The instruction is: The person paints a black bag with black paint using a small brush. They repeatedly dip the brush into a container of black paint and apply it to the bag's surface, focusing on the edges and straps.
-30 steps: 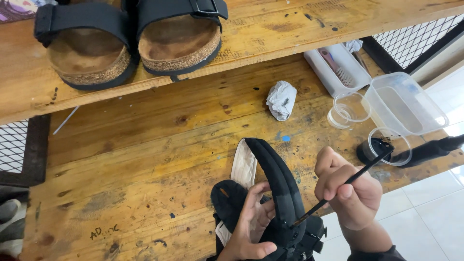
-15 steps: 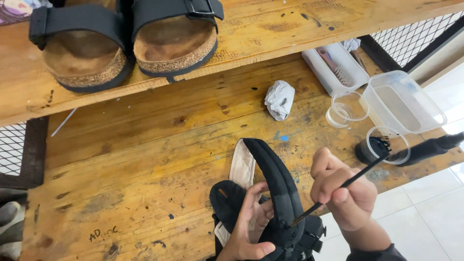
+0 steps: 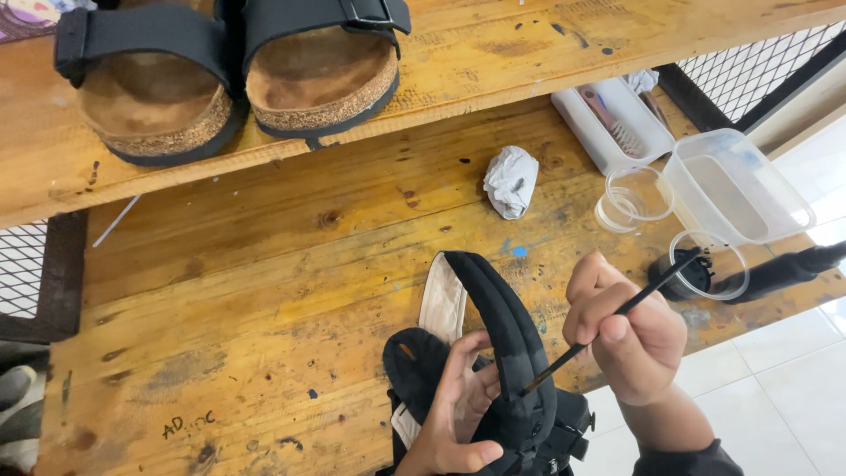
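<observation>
A scuffed, paint-flecked plank workbench (image 3: 264, 291) carries a black strapped sandal (image 3: 493, 370) at its near edge. The left hand (image 3: 458, 414) cups the sandal from inside, fingers curled around its pale lining. The right hand (image 3: 630, 330), fingers pinched closed on a thin black brush (image 3: 617, 313), touches its tip to the curved strap.

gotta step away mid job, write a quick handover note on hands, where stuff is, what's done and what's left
Left hand: grips the black sandal from underneath, at the near edge of the wooden bench.
Right hand: pinches a thin black brush, tip on the sandal's wide strap.
Nearby: small open black pot and clear cups to the right, a clear tub behind them, crumpled white tissue mid-bench. Two more sandals sit on the upper shelf.
Done: strap looks patchy, darker in places, so coating seems partly on.
Left: probably the remaining strap; how much, I cannot tell.
</observation>
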